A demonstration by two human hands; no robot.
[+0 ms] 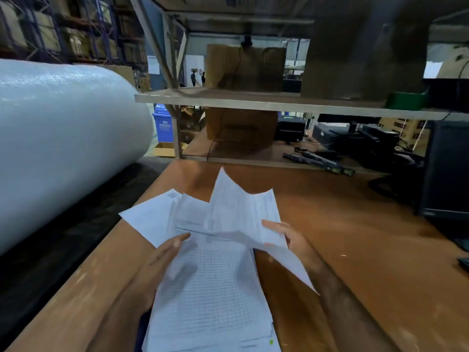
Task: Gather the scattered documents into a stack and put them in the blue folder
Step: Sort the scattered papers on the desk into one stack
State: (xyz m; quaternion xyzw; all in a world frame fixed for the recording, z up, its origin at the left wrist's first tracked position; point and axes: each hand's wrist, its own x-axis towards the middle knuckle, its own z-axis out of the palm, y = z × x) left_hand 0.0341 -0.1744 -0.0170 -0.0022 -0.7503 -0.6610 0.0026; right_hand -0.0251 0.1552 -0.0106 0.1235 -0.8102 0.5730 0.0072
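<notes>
— Where are the documents (215, 262)?

— Gathered in a loose, uneven bundle above the brown desk (355, 250), between the person's two hands. The sheets fan out past the fingertips, corners pointing different ways, and the lowest pages run down toward the bottom edge of the view.

— What do the fingers of the left hand (162, 255) do?

— The thumb lies on top of the left side of the bundle, pressing the paper; the other fingers go under the sheets and are hidden, so how they lie cannot be told. One white sheet sticks out just beyond that thumb, to the left.

— And the right hand (284, 235)?

— Its thumb lies over the right edge of the upper sheets and pinches them against fingers curled behind the paper. A single page hangs down below those fingers, tilted toward the desk.

— Is the blue folder visible?

— A dark blue strip (140, 329) shows under the bundle's lower left edge, near the left wrist; whether it is the folder cannot be told.

— What lies beyond the fingertips?

— A shelf (253, 102) carrying a cardboard box (243, 67), and a big roll of bubble wrap (63, 138) far to the left.
</notes>
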